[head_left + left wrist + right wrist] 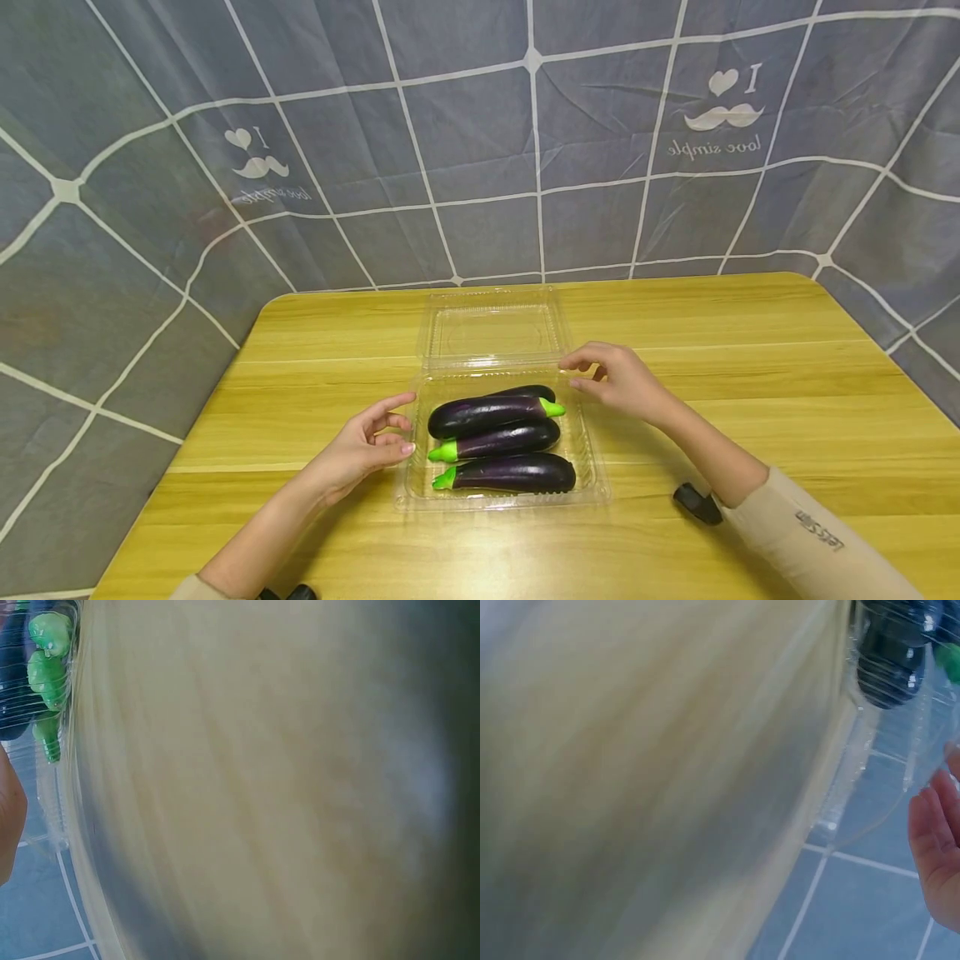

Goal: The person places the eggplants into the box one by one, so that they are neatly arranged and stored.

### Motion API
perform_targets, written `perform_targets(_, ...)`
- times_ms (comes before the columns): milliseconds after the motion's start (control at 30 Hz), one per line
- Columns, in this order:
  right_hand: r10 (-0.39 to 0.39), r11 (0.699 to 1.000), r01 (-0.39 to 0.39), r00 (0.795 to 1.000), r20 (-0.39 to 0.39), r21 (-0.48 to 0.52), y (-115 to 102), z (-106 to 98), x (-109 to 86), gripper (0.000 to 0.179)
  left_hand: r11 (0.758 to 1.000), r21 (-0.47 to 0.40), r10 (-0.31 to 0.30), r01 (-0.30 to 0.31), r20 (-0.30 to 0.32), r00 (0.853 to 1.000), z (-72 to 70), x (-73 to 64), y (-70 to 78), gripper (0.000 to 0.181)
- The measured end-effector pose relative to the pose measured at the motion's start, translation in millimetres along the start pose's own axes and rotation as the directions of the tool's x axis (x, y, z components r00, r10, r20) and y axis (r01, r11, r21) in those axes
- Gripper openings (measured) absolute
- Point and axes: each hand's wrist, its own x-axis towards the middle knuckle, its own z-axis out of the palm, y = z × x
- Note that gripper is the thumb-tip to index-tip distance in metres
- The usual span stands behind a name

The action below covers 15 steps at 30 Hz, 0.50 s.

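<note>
A clear plastic clamshell box (588, 450) lies on the table, its lid (495, 333) folded back flat toward the far edge. Several dark purple eggplants with bright green stem ends are inside; the nearest eggplant (517, 473) points its stem left, while the upper eggplant (487, 412) points right and rests over others. At the box's left side is my left hand (367, 450), thumb and fingers spread apart with fingertips right at the rim. My right hand (618, 379) is by the far right corner, near the hinge, its fingers loosely bent and nothing between them.
The wooden table (750, 375) extends on both sides of the box. A grey curtain (480, 150) with white grid lines hangs behind and along the sides. A black strap piece (697, 503) shows at the right wrist.
</note>
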Motion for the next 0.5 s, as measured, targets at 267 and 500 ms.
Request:
perform_targets(267, 0.031, 0.999, -0.031, 0.999, -0.017, 0.004, 5, -1, -3.5, 0.024, 1.000, -0.008, 0.009, -0.009, 0.008, 1.000, -0.2, 0.4, 0.9, 0.075)
perform_targets(500, 0.163, 0.983, -0.160, 0.986, -0.022, 0.089, 12, -2, -4.1, 0.033, 1.000, -0.012, 0.000, 0.000, 0.003, 1.000, -0.4, 0.9, 1.3, 0.075)
